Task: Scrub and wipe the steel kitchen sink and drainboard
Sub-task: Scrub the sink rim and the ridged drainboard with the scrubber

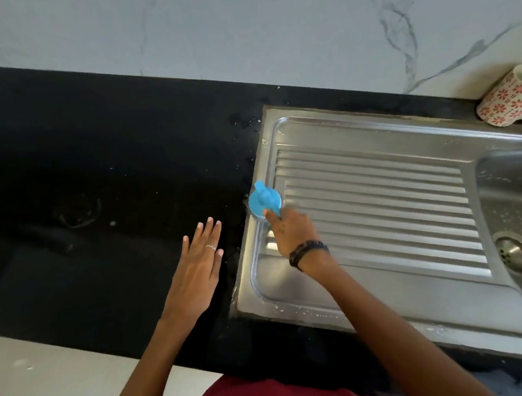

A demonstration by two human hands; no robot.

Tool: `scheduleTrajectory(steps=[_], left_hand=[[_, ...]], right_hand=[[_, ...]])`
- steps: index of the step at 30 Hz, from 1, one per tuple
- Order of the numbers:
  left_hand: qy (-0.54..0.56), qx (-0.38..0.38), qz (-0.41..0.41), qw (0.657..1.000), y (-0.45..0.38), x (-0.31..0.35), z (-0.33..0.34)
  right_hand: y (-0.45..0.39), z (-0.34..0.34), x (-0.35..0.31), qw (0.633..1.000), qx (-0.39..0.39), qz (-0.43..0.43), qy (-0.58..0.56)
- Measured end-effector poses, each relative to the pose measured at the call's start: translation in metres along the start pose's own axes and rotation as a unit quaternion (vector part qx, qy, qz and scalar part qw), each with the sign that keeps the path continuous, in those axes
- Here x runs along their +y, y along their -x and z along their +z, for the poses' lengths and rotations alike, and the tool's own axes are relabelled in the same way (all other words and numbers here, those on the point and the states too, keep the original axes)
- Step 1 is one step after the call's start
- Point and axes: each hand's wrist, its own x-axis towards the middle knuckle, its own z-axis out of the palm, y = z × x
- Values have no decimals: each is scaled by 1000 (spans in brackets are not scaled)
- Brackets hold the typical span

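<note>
A steel drainboard [378,195] with ridges fills the right half of the head view, joined to a sink bowl [515,196] with a round drain [514,254] at the far right. My right hand [290,230] grips a blue round scrubber [264,201] with a handle, pressed on the drainboard's left rim. My left hand [197,262] lies flat with straight fingers on the black counter [95,167], just left of the drainboard, holding nothing.
A white mug with red flower prints [509,97] lies tipped on the counter behind the sink, against the marble wall [240,24]. Water droplets speckle the counter near the drainboard's left edge. The counter's front edge runs below my arms.
</note>
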Motion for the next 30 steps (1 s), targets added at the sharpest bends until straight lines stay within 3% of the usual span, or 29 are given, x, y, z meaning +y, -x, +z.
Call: scheduleTrajectory(steps=[6, 8, 12, 17, 25, 30], left_hand=[[24, -16, -12, 1000, -15, -6, 5], [27, -25, -7, 999, -25, -8, 6], [12, -27, 11, 1000, -49, 1, 3], [16, -19, 20, 999, -77, 14, -2], [100, 7, 17, 995, -100, 19, -6], [58, -2, 25, 998, -115, 18, -2]], right_hand=[[83, 9, 11, 989, -108, 14, 103], [69, 5, 1, 991, -95, 29, 95], [-19, -5, -7, 999, 15, 49, 10], [-106, -36, -26, 997, 66, 19, 47], [18, 7, 19, 999, 0, 40, -31], [-47, -8, -4, 996, 61, 59, 8]])
